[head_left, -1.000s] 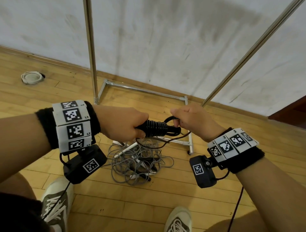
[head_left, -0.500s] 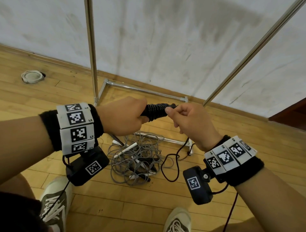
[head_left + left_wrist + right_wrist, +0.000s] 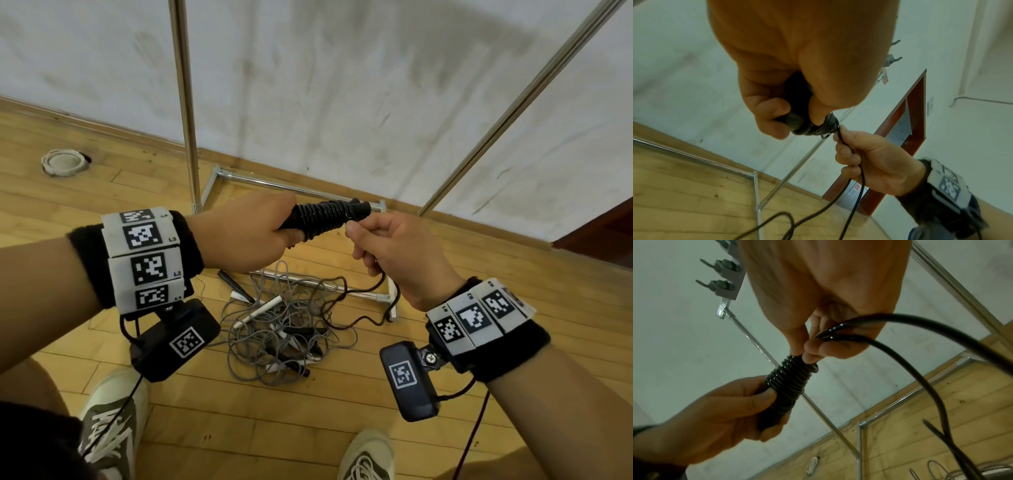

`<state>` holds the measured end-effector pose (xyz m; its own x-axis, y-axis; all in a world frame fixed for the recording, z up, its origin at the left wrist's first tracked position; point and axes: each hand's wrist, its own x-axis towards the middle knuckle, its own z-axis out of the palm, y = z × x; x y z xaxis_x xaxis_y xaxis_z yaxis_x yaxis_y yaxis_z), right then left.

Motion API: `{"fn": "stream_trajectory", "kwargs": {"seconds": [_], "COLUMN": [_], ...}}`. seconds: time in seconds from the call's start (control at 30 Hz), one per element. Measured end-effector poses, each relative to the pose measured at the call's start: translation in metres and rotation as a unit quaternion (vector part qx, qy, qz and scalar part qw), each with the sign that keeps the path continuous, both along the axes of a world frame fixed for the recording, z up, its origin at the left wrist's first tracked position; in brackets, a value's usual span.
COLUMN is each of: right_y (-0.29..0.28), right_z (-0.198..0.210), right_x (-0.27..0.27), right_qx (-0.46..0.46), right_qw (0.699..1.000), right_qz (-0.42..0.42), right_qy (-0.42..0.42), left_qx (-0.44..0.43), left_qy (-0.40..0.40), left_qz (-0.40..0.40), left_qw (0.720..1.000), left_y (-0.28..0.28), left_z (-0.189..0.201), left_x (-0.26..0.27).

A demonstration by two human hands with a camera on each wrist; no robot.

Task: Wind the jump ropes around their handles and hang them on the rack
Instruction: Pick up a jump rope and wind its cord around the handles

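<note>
My left hand (image 3: 246,236) grips the black jump rope handles (image 3: 325,216), held level at chest height, with black cord coiled tightly round them (image 3: 789,379). Just right of the coil my right hand (image 3: 383,246) pinches the loose doubled black cord (image 3: 879,340), which trails down to the floor (image 3: 346,308). The left wrist view shows the cord (image 3: 857,183) running through the right hand's curled fingers (image 3: 844,155). The chrome rack (image 3: 185,102) stands against the wall beyond my hands. Its grey hooks (image 3: 723,280) show high up in the right wrist view.
A tangled pile of grey jump ropes with white and black handles (image 3: 281,332) lies on the wooden floor between the rack's base bars (image 3: 291,185). My two shoes (image 3: 109,428) stand near the bottom edge. A round white ring (image 3: 63,162) sits on the floor at far left.
Both hands have risen with the handles and the left end has tipped up. The right hand has carried the cord round the coil, from beside the handle tip to in front of it.
</note>
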<state>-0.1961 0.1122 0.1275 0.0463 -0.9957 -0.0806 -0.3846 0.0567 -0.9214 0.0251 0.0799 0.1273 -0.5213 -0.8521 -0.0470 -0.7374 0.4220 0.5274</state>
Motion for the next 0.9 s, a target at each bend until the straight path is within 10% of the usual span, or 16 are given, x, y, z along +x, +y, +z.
{"fn": "stream_trajectory", "kwargs": {"seconds": [0.47,0.9], "right_y": [0.006,0.007], "right_z": [-0.009,-0.031], "right_x": [-0.012,-0.027], "right_qx": [-0.01,-0.004], "right_qw": [0.999,0.989], "right_qz": [0.02,0.148], "right_qy": [-0.046,0.012], "left_qx": [0.181,0.23], "left_qy": [0.17,0.125], "left_qz": [-0.036,-0.144], "left_qw": [0.968,0.955], "left_y": [-0.002,0.011], "left_z": [0.018,0.026], "left_x": [0.013,0.017]}}
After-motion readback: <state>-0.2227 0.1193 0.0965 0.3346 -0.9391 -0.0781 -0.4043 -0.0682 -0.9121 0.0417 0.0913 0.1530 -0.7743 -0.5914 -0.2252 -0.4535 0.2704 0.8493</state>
